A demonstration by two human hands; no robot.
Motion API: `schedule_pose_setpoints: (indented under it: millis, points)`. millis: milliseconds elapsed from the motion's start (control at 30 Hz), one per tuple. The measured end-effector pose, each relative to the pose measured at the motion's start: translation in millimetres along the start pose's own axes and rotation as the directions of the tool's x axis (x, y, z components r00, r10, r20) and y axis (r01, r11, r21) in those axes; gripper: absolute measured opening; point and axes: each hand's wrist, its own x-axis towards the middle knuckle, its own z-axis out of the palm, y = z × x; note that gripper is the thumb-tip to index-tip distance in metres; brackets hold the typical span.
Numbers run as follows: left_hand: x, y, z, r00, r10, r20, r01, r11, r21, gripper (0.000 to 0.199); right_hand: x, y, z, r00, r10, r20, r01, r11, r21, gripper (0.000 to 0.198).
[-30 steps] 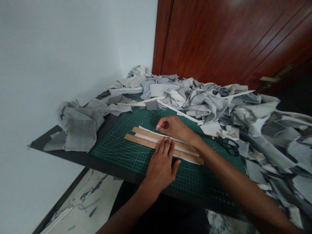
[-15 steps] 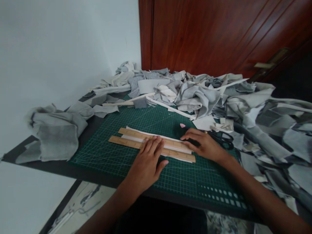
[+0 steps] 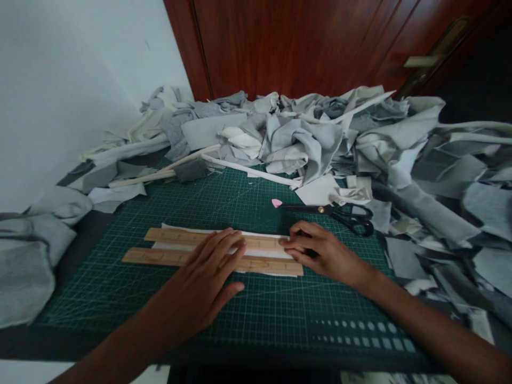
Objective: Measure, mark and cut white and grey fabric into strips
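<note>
Two wooden rulers lie roughly parallel, the upper ruler (image 3: 264,244) and the lower ruler (image 3: 160,257), over a strip of white fabric (image 3: 172,246) that shows between and beyond them. My left hand (image 3: 208,272) lies flat across both rulers with its fingers stretched and its thumb out to the side. At the right end of the upper ruler, my right hand (image 3: 316,248) has thumb and fingers drawn together in a pinch on it; that ruler end is partly hidden. Black-handled scissors (image 3: 340,211) and a small pink piece (image 3: 276,203) lie just beyond my right hand.
Under everything is a green gridded cutting mat (image 3: 256,306) on a dark table. Grey and white fabric scraps (image 3: 312,144) are heaped along the back and right side. More grey cloth (image 3: 24,277) lies at the left. A white wall and a wooden door (image 3: 288,42) stand behind.
The view has shifted and come closer, so the rulers appear further left and larger. My right hand's fingers have closed more tightly at the upper ruler's end. My left hand stays on the rulers.
</note>
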Motion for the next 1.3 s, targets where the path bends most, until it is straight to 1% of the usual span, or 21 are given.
schedule_pose_setpoints:
  millis: [67,133,167,233,300,367,433,533,700,800,867,933,967,1000,1033,1067,1100,1133,1167,1233,1300]
  points:
    - [19.7,-6.7,-9.3,0.998,0.06,0.011,-0.06,0.998,-0.017,0.04,0.1,-1.2,-1.2,1.0,0.02,0.018,-0.02,1.0,0.001,0.021]
    - [43.4,-13.0,-10.6,0.991,0.13,0.044,-0.128,0.991,-0.043,0.031,0.3,-2.2,-2.6,0.999,0.035,0.035,-0.034,0.999,-0.015,0.021]
    - [55.1,-16.2,-7.7,0.98,0.179,0.084,-0.174,0.982,-0.067,0.026,0.4,-2.8,-3.2,0.999,0.038,0.039,-0.037,0.999,-0.03,0.021]
    - [74.9,-22.9,3.8,0.96,0.265,0.094,-0.254,0.961,-0.113,0.022,0.2,-4.6,-4.2,0.998,0.043,0.044,-0.04,0.997,-0.066,0.021]
    - [87.5,-29.7,18.1,0.952,0.294,0.079,-0.271,0.936,-0.223,0.022,-0.4,-7.3,-4.9,0.998,0.049,0.049,-0.044,0.995,-0.095,0.023]
    - [92.9,-36.1,29.6,0.957,0.283,0.066,-0.236,0.889,-0.393,0.023,-1.5,-10.1,-5.4,0.997,0.056,0.06,-0.049,0.993,-0.109,0.025]
    - [93.5,-41.2,35.5,0.965,0.259,0.046,-0.197,0.827,-0.527,0.023,-2.6,-11.7,-6.2,0.995,0.065,0.074,-0.057,0.992,-0.11,0.028]
    - [91.5,-45.1,36.8,0.969,0.243,0.033,-0.175,0.777,-0.604,0.024,-3.0,-10.2,-8.4,0.994,0.076,0.079,-0.07,0.995,-0.072,0.031]
    - [89.1,-43.6,38.5,0.975,0.221,0.02,-0.164,0.779,-0.605,0.023,0.3,-3.7,-10.9,0.997,0.035,0.071,-0.041,0.995,0.09,0.033]
    - [88.4,-41.3,40.6,0.977,0.213,0.0,-0.173,0.795,-0.581,0.021,0.7,-2.2,-13.4,0.998,0.03,0.05,-0.034,0.996,0.086,0.036]
    - [88.2,-39.9,40.7,0.975,0.22,-0.012,-0.188,0.804,-0.565,0.019,-1.3,-0.2,-21.6,1.0,0.017,0.013,-0.018,0.999,0.035,0.042]
    - [88.3,-38.6,39.8,0.974,0.226,-0.018,-0.198,0.808,-0.555,0.018,-6.0,5.5,-37.1,0.998,0.027,-0.055,-0.03,0.999,-0.045,0.05]
    - [88.4,-38.0,39.2,0.974,0.226,-0.018,-0.198,0.81,-0.553,0.019,-9.7,10.3,-47.0,0.993,0.052,-0.102,-0.062,0.993,-0.101,0.052]
    - [88.4,-37.4,38.6,0.974,0.225,-0.017,-0.197,0.812,-0.549,0.019,-14.5,16.7,-57.4,0.98,0.124,-0.156,-0.149,0.976,-0.157,0.05]
    - [88.4,-37.0,38.1,0.975,0.223,-0.018,-0.197,0.815,-0.545,0.02,-20.3,24.4,-67.5,0.961,0.206,-0.184,-0.245,0.944,-0.222,0.041]
    - [88.4,-36.6,37.8,0.974,0.224,-0.019,-0.199,0.818,-0.54,0.02,-27.2,33.1,-76.6,0.951,0.238,-0.199,-0.291,0.906,-0.307,0.033]
    - [88.2,-36.3,37.7,0.973,0.229,-0.022,-0.205,0.821,-0.533,0.021,-34.8,42.3,-84.2,0.946,0.245,-0.21,-0.31,0.87,-0.384,0.029]
    - [88.0,-36.1,37.7,0.971,0.236,-0.028,-0.215,0.823,-0.526,0.023,-42.7,51.2,-90.2,0.951,0.241,-0.194,-0.303,0.849,-0.432,0.029]
    - [87.7,-35.9,37.9,0.969,0.244,-0.037,-0.227,0.824,-0.519,0.026,-50.4,59.1,-94.6,0.96,0.235,-0.155,-0.28,0.846,-0.453,0.029]
    - [87.1,-35.6,38.5,0.965,0.257,-0.047,-0.246,0.829,-0.502,0.033,-63.1,70.6,-99.9,0.967,0.218,-0.132,-0.255,0.841,-0.477,0.031]
    - [86.5,-35.1,38.6,0.964,0.262,-0.049,-0.253,0.839,-0.481,0.038,-69.9,76.1,-103.3,0.969,0.212,-0.124,-0.246,0.828,-0.504,0.035]
